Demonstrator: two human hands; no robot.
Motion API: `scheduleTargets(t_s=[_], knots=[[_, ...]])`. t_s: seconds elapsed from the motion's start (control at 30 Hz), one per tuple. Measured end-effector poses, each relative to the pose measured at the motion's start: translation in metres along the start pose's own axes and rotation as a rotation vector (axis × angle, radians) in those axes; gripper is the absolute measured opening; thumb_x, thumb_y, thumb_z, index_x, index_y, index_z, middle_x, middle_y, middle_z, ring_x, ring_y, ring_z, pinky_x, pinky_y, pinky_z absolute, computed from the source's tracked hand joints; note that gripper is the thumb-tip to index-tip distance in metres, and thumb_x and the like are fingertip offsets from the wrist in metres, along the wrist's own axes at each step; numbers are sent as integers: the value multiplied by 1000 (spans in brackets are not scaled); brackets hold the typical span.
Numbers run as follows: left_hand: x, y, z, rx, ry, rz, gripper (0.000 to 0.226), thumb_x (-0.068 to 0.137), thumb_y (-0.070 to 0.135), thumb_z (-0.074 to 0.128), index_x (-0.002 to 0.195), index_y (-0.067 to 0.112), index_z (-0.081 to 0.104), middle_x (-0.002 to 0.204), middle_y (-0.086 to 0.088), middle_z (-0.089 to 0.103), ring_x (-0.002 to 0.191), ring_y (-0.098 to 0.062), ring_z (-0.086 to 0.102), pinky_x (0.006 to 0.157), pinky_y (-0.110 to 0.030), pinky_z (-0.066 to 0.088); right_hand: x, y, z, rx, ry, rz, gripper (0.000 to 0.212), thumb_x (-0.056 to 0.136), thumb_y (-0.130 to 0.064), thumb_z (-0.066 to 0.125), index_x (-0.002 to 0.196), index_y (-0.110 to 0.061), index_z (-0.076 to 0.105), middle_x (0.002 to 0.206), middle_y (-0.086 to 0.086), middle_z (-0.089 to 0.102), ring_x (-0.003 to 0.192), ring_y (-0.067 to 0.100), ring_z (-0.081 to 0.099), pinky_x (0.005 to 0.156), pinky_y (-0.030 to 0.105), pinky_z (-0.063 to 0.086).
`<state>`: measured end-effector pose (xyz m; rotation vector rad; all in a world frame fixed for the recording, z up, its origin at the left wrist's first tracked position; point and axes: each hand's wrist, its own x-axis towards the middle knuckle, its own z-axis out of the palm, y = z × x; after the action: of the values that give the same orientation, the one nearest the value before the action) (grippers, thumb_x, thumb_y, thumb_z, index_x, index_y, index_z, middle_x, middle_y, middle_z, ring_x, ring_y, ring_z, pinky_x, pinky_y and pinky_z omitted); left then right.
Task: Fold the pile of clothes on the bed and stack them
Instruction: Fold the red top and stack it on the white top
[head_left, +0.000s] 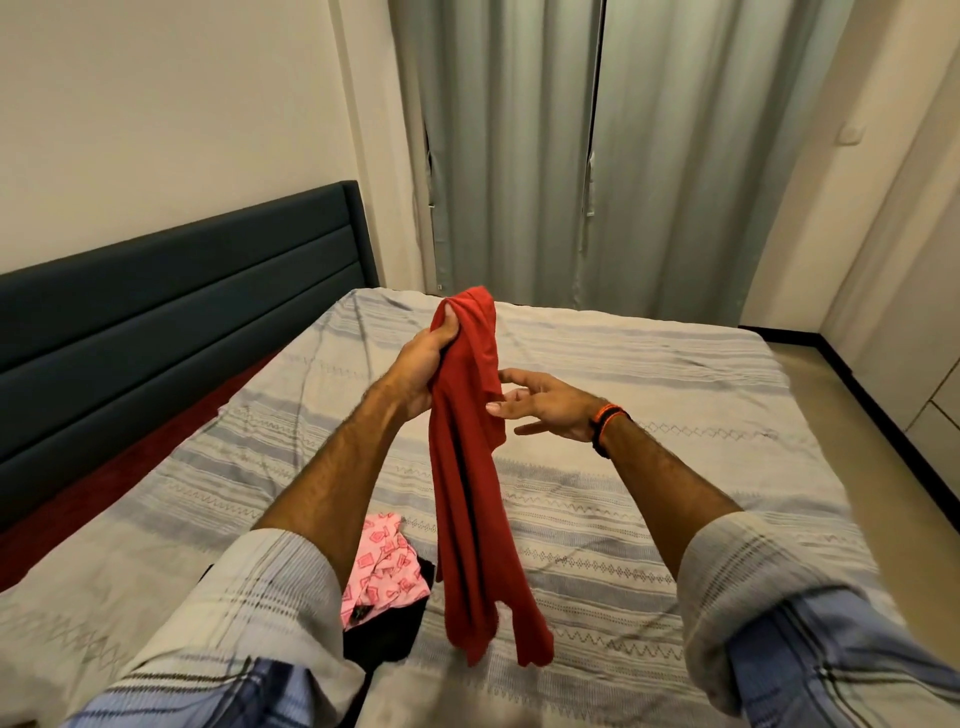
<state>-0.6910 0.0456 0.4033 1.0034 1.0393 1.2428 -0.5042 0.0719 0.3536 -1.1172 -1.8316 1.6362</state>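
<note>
- left hand (423, 361), frame centre, grips the top of the red garment (470, 467); cloth hangs down from the fist above the bed (649, 415)
- right hand (545, 405) just right of the cloth, fingers spread and straight, fingertips at its edge
- pink patterned garment (384, 566) and black garment (382, 636) lie lower centre-left on the bed
</note>
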Motion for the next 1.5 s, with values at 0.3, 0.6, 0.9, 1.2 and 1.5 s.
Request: scheduleTargets(t_s=[0.3, 0.6, 0.9, 1.2, 1.5], knots=[[3, 1, -2, -46, 42, -21, 68, 89, 62, 53, 129, 8, 59, 120, -17, 68, 112, -31, 66, 99, -46, 52, 8, 6, 5, 52, -90, -59, 45, 82, -11, 76, 126, -10, 66, 128, 9, 66, 123, 25, 60, 112, 45, 40], [10, -8, -21, 188, 373, 101, 25, 94, 36, 64, 112, 18, 64, 98, 1, 66, 92, -16, 63, 81, -28, 50, 6, 0, -8, 53, 259, -200, 18, 83, -16, 77, 87, -14, 60, 86, 11, 62, 81, 20, 60, 70, 27, 52], [13, -9, -15, 117, 413, 171, 32, 97, 32, 61, 123, 14, 62, 102, 3, 66, 95, -15, 63, 81, -27, 51, 12, 3, -9, -292, 184, 58, 35, 70, -30, 88, 97, -10, 77, 91, -4, 74, 90, 15, 67, 77, 24, 50], [33, -26, -34, 753, 622, -178, 87, 69, 33, 85, 137, 2, 40, 130, -18, 56, 116, -35, 56, 99, -46, 50, 15, -1, -5, 36, 386, -283, 15, 93, -7, 64, 96, -19, 72, 75, -13, 67, 78, 7, 62, 73, 23, 51], [20, -9, 3, 1057, -121, 174, 72, 68, 25, 89, 131, 16, 54, 124, -4, 62, 116, -26, 59, 93, -36, 52, 22, -23, 8, -184, 436, -438, 16, 85, -16, 76, 100, -10, 76, 88, -3, 72, 86, 11, 65, 88, 27, 52]])
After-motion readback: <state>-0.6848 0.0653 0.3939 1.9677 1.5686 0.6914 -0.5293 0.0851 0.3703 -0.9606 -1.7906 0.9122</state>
